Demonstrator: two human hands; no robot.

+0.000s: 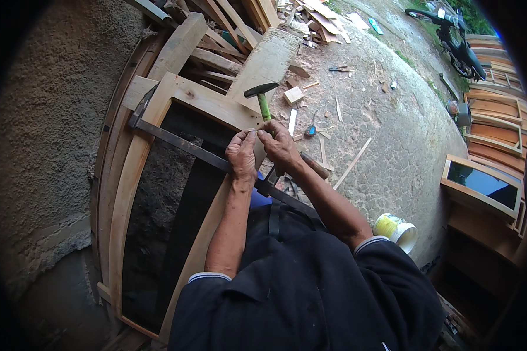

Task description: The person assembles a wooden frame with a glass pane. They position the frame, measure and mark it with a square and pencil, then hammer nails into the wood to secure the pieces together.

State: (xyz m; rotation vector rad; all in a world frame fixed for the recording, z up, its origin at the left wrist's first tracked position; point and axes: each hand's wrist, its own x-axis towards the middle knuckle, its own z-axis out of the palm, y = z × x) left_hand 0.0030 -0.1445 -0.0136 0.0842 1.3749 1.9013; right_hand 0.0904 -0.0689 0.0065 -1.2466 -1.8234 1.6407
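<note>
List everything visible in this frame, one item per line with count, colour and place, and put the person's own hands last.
wooden frame: one, pale wood, leaning against the rough wall at left, under both hands
metal bar clamp: one, dark, lying slantwise across the frame
hammer: one, black head, green handle, just above the hands
plank: one, pale, propped behind the frame
wood scraps: many, pale, piled at top
bucket: one, white and yellow, on the ground by the right elbow
motorbike: one, dark, top right
framed panels: several, orange-brown, stacked at right
left hand: on the frame edge, fingers pinched
right hand: beside the left, touching it, at the hammer handle
</note>
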